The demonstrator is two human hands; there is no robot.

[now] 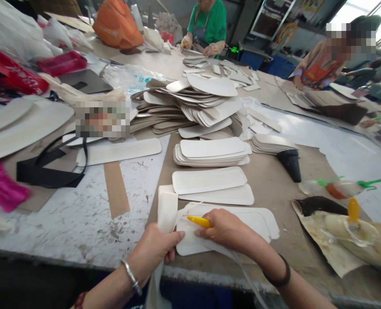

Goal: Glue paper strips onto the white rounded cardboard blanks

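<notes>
My left hand (155, 251) is closed on a white strip (167, 210) that stands up from the near edge of the table and hangs down past my wrist. My right hand (224, 229) is closed around a yellow tool (199, 221) and rests on a flat white rounded piece (261, 221) lying in front of me. Another thin strip trails from under my right hand toward the table's edge. Two single white pieces (210, 179) lie just beyond, and a neat stack (213, 152) sits behind them.
A large loose heap of white pieces (190, 105) fills the middle of the table. Black straps (45, 171) lie at left, a black tool (290, 163) and glue-smeared paper with brushes (345, 231) at right. Two people work at the far side.
</notes>
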